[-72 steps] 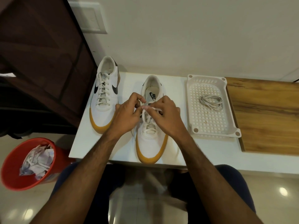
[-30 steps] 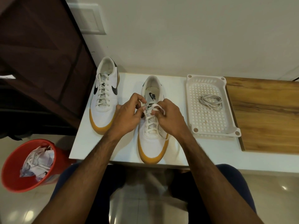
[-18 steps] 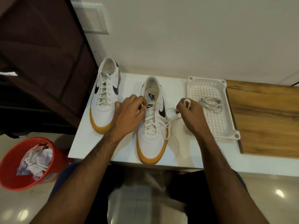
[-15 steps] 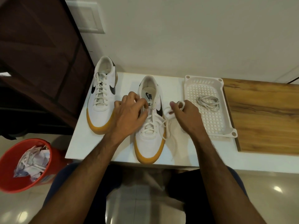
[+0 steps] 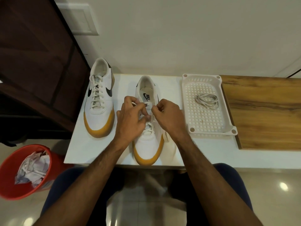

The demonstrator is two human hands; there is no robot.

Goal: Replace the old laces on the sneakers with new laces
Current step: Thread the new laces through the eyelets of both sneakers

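Two white sneakers with yellow soles stand on a white table (image 5: 78, 144). The left sneaker (image 5: 100, 101) is fully laced and untouched. Over the tongue of the right sneaker (image 5: 147, 141) my left hand (image 5: 130, 118) pinches the white lace at the top left eyelets. My right hand (image 5: 167, 115) pinches the same lace at the top right eyelets. A loose stretch of that lace (image 5: 167, 136) hangs down the shoe's right side. The upper lacing is hidden under my fingers.
A white perforated tray (image 5: 210, 124) to the right holds a coiled white lace (image 5: 206, 100). A wooden board (image 5: 267, 115) lies beyond it. A red bin (image 5: 11, 186) with crumpled paper stands on the floor at the left, below a dark cabinet (image 5: 32, 62).
My right hand, which had pulled the lace out to the right toward the tray, has come back to the top right eyelets. My left hand has stayed at the tongue.
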